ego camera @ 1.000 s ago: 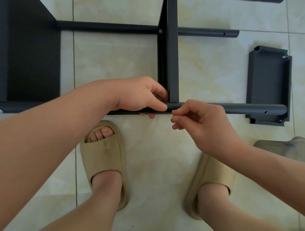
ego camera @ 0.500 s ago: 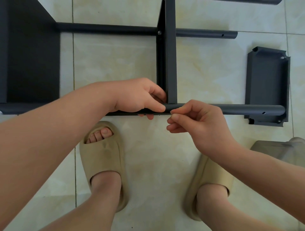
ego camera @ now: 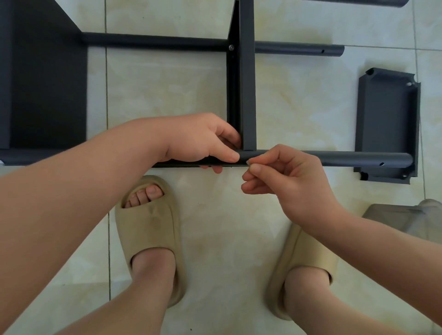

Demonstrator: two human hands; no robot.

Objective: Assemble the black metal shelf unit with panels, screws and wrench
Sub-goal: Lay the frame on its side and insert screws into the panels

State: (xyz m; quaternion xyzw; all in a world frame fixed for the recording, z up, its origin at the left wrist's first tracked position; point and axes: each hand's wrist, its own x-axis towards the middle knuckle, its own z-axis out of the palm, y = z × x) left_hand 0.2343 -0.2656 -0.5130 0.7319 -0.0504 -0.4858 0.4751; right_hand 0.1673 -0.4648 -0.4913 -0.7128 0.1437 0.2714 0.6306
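Observation:
The black shelf frame lies on its side on the tile floor. My left hand (ego camera: 201,141) grips the near tube (ego camera: 334,159) just left of where the middle panel (ego camera: 247,95) meets it. The thumb lies on top and the fingers curl underneath. My right hand (ego camera: 287,177) pinches a small screw (ego camera: 247,162) between thumb and forefinger against the front of the tube at that joint. Most of the screw is hidden. A screw head (ego camera: 231,47) shows where the far tube (ego camera: 155,41) joins the same panel. No wrench is in view.
A large black panel (ego camera: 45,83) closes the frame at the left. A loose black panel (ego camera: 387,124) lies under the near tube's right end. Another tube (ego camera: 358,2) lies at the top edge. A grey object (ego camera: 406,220) sits at right. My feet wear beige slippers (ego camera: 148,229).
My right hand's fingertips have shifted slightly at the joint while still pinching. My left hand keeps its grip on the tube, and the frame has not moved.

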